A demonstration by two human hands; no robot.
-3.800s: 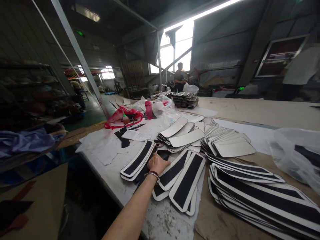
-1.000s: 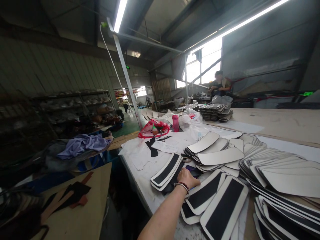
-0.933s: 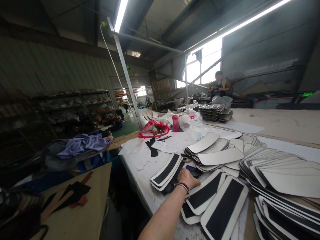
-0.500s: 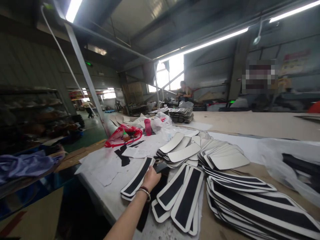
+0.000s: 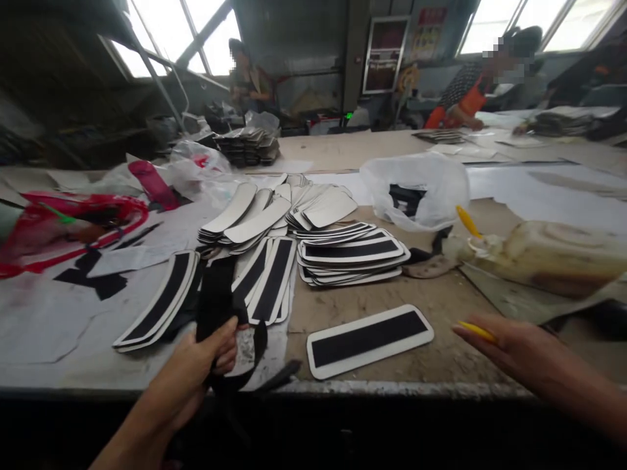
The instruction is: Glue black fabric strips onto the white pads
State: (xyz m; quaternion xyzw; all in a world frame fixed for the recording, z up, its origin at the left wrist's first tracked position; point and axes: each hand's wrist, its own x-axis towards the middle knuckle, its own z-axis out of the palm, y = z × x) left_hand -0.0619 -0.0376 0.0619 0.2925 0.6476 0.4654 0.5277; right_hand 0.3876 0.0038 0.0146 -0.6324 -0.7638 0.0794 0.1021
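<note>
The board (image 5: 370,341) lies flat and alone on the brown sheet (image 5: 343,304), white with a black stripe down its middle. Its long way runs from side to side, with the right end turned a little away from the person.

The right hand (image 5: 524,346) is the nearer one. Its fingertips are just past the board's right end, so the board lies to the left of them. These fingers are closed on a yellow stick (image 5: 477,331). I cannot tell if the hand touches the brown sheet or hangs over it.

The left hand (image 5: 198,365) is to the left of the board, farther from it. Its fingers are curled tight round some black strips (image 5: 215,294). A loose end pokes out between this hand and the board's left end.

Just behind the board is the striped stack (image 5: 350,261). Behind it and to the left are the white stack (image 5: 262,215) and some leaning boards (image 5: 272,287). Behind the board and to the right, a jug (image 5: 558,254) seems to lie on its side, with a yellow handle (image 5: 467,220) by its mouth. A clear bag (image 5: 441,189) sits behind the board, past the striped stack.
</note>
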